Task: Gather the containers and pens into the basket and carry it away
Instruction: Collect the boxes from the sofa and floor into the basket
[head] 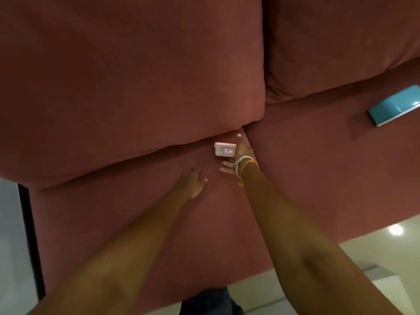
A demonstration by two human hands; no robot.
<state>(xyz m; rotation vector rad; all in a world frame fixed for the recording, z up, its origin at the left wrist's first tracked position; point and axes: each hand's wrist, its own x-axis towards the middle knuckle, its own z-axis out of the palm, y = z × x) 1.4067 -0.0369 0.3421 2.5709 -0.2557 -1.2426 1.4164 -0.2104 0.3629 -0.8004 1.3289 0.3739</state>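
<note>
A small pale pink container (223,151) with a red-bordered label lies on the sofa seat (127,223), just below the back cushions. My right hand (241,155) is at its right end. The forefinger stretches past the container towards the cushion gap, and the thumb is spread below it, apart from the box. The wrist wears white and orange bands. My left hand (193,181) hovers over the seat to the lower left of the container, fingers loose, holding nothing. A teal container (394,105) lies on the seat at the far right. No basket or pen is in view.
Two large reddish-brown back cushions (136,76) fill the upper part of the view, with a gap between them above the pink container. Pale glossy floor (341,251) shows past the sofa's front edge at the lower right. A dark strip runs down the left side.
</note>
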